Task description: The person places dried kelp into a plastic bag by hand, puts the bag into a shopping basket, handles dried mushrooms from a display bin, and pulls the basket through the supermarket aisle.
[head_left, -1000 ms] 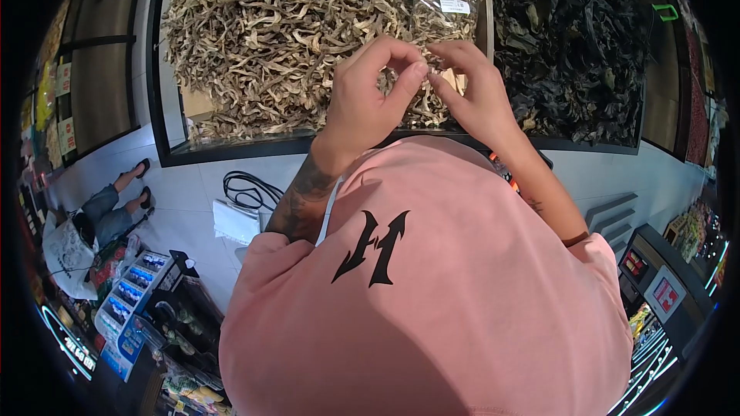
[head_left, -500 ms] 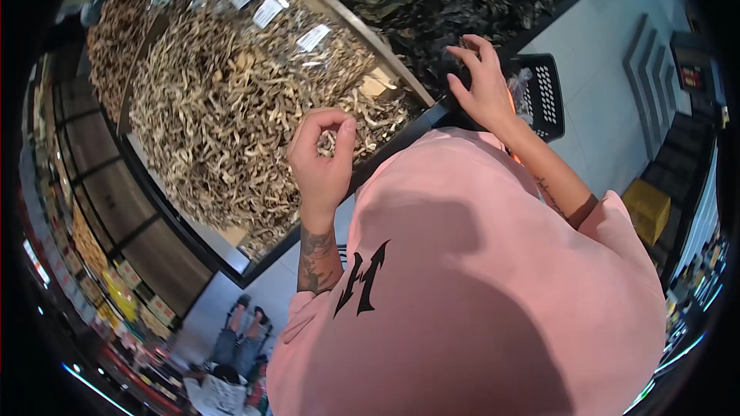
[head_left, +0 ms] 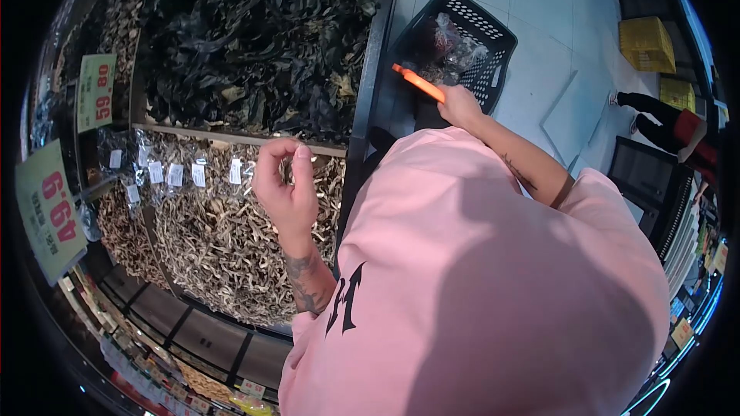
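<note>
My right hand (head_left: 461,106) is wrapped round the orange handle (head_left: 420,82) of a black shopping basket (head_left: 493,50). Inside the basket lie clear plastic bags (head_left: 455,50), their contents partly reddish and hard to make out. Over the bin's edge, my left hand (head_left: 287,189) is curled, thumb and forefinger tips pressed together; whether something small sits between them is too fine to see. Beneath and beside it spread pale, shrivelled dried strips (head_left: 223,250), perhaps dried mushrooms. Clear packets with white labels (head_left: 176,175) lie along the strips' far side.
Dark, leafy dried goods (head_left: 262,38) fill the adjoining bin, behind a wooden divider (head_left: 231,139). Green price signs (head_left: 50,212) stand at left. Yellow crates (head_left: 646,45) and a person in dark trousers (head_left: 651,115) are on the right, on the tiled floor (head_left: 532,8).
My view has swung toward the basket and dark goods. My right hand, with fingers spread before, is now closed round the orange handle. My left hand stays curled over the dried strips.
</note>
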Demonstrator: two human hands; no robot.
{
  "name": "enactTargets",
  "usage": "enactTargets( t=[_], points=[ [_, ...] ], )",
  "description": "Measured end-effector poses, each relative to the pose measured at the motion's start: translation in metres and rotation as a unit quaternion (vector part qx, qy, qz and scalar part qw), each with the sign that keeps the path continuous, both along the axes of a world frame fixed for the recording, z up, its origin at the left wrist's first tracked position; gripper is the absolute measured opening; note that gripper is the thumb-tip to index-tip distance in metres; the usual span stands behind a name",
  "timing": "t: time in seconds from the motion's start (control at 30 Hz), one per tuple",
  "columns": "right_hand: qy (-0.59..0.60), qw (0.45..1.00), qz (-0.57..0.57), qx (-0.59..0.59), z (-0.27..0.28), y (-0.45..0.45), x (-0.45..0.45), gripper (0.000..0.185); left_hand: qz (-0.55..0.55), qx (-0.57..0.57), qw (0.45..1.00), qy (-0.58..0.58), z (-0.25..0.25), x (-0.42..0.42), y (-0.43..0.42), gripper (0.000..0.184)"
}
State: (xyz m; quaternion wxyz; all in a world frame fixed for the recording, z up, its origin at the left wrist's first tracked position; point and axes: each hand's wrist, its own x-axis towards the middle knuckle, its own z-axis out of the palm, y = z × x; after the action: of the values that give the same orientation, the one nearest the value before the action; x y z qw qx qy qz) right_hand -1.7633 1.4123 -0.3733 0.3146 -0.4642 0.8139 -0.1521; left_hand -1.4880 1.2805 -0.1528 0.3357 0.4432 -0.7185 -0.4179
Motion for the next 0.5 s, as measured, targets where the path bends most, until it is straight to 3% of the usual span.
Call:
enactTargets(
  t=[0.2,0.27,0.33,0.43,0.47,0.5],
  points=[
    [0.011,0.998,0.053,-0.029,-0.012,0.005,-0.055,0.018,-0.014,0.033,0.999,-0.033,0.001,-0.042,0.005,0.004],
    [-0.005,0.998,0.057,-0.033,-0.012,0.004,-0.076,0.018,-0.011,0.044,0.999,-0.016,0.008,-0.071,0.008,0.003],
    [-0.011,0.996,0.078,-0.044,-0.014,-0.001,-0.1,0.018,-0.031,-0.014,0.997,0.063,0.025,-0.107,0.015,0.003],
    [-0.014,0.994,0.101,-0.04,-0.011,-0.012,-0.138,0.019,-0.193,-0.172,0.956,0.136,0.073,-0.179,0.02,0.008],
    [-0.005,0.992,0.117,-0.038,-0.013,-0.014,-0.149,0.02,-0.318,-0.156,0.917,0.184,0.088,-0.195,0.011,0.01],
    [-0.01,0.992,0.123,-0.04,-0.017,-0.016,-0.161,0.02,-0.333,-0.18,0.904,0.199,0.101,-0.221,0.018,0.01]
  ],
)
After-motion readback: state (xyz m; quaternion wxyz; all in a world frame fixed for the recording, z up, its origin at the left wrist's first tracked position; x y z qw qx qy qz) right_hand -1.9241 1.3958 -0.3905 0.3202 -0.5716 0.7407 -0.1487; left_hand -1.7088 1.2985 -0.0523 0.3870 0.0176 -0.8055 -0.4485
